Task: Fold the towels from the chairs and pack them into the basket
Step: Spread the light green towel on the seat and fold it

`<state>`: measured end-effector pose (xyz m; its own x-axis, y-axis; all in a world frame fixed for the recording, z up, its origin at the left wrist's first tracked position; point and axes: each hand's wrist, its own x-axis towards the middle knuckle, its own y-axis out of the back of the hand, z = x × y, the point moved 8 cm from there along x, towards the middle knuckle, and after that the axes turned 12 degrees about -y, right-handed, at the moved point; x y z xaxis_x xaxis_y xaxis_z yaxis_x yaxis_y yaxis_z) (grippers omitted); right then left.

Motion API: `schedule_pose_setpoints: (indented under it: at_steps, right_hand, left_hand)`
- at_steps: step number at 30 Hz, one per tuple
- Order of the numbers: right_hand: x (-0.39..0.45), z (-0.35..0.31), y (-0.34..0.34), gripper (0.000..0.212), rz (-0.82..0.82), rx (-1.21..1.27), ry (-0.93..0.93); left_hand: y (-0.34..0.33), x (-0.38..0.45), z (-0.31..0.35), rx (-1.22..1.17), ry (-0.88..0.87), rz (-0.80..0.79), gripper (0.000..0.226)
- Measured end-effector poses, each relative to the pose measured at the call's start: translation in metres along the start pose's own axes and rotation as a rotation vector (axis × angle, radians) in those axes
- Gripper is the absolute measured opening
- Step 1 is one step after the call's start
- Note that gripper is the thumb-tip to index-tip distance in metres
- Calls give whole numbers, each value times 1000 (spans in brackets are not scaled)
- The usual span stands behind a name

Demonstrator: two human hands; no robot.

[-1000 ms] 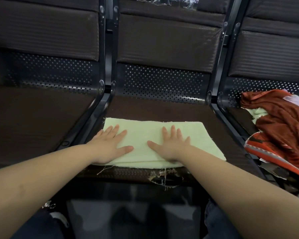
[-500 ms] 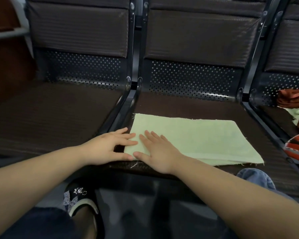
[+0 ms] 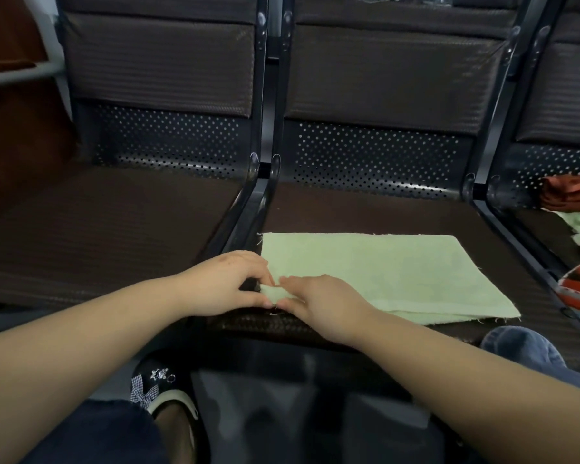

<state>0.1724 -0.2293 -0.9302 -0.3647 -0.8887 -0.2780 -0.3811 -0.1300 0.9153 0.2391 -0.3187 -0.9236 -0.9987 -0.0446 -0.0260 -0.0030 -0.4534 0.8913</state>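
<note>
A pale green towel (image 3: 375, 272), soft terry with frayed thread ends, lies folded into a flat rectangle on the dark woven pad of the middle chair seat (image 3: 365, 214). Its near-left corner is bunched up where the left hand (image 3: 221, 284) and right hand (image 3: 325, 301) both pinch it with curled fingers. Rust-orange crumpled cloths (image 3: 571, 192) sit heaped on the right chair, against perforated metal backing.

A waiting area: linked chairs (image 3: 365, 209) with perforated metal backs in a row.
</note>
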Motion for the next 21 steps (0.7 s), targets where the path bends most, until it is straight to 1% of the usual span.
schedule_pose_setpoints:
  at_steps: [2,4,5,6,8,10,11,13,14,15,16,18,19,20,21]
  right_hand:
    - [-13,3,15,36,-23,78,2]
    - [-30,7,26,21,-82,239,19]
    - [-39,8,31,13,-114,312,28]
    - [-47,9,34,12,-142,372,38]
    - [-62,11,39,15,-188,466,49]
    - [-70,14,39,27,-204,507,41]
    - [-73,16,40,35,-199,532,29]
    - [-74,23,43,47,-162,611,-13]
    - [-74,26,44,51,-147,662,-27]
    - [-75,28,47,51,-141,709,-37]
    - [-75,31,50,46,-127,747,-46]
    - [-76,38,61,30,-78,810,-69]
    - [-77,42,67,27,-45,856,-81]
    - [-77,48,73,26,-18,919,-94]
    - [-77,55,78,28,4,997,-118]
  left_hand:
    - [2,-5,10,-112,50,-38,38]
    - [1,-11,25,-353,68,-48,53]
    - [-2,-12,34,-477,67,-63,53]
    - [-6,-13,43,-574,60,-90,50]
    - [-11,-14,57,-682,59,-144,49]
    - [-12,-14,66,-736,75,-176,50]
    - [-10,-13,69,-763,86,-178,43]
    - [-6,-8,74,-827,110,-150,23]
    - [-3,-5,76,-837,118,-120,19]
    - [-1,-1,78,-837,126,-85,19]
    - [2,2,81,-837,125,-53,27]
    - [10,10,83,-831,101,29,59]
    - [15,14,84,-817,83,64,69]
    - [20,18,83,-788,70,101,74]
    - [25,22,82,-744,54,113,75]
